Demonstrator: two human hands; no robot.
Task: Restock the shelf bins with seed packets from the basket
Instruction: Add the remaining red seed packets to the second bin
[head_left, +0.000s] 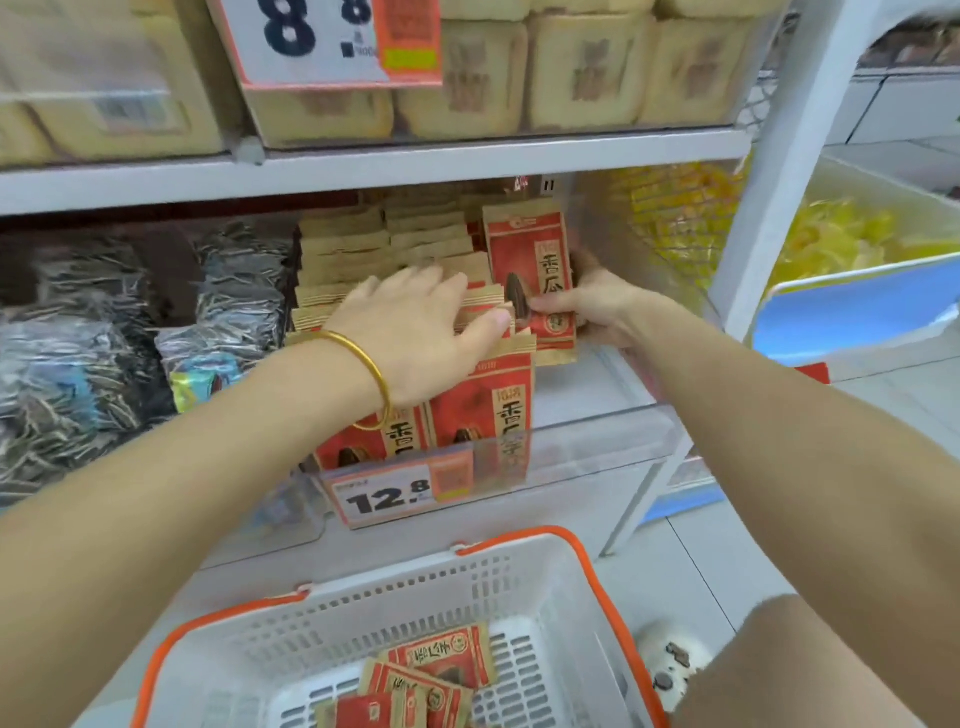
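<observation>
In the bin (597, 452), the right hand (597, 312) pinches an upright seed packet (530, 270), its fingers partly hidden behind it; the left hand (415, 322), grip flat open, covers the stacked packets (498, 405).

Bare bin floor (582, 392) right of packet rows (343, 244), behind clear front wall (597, 457).

One left hand (410, 322), one right hand (597, 306), one basket (524, 577), one held packet (530, 249), two price tags (322, 47) (395, 493)

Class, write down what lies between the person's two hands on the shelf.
Head view: between the left hand and right hand stand upright packet tops; the right hand grips one raised packet.
</observation>
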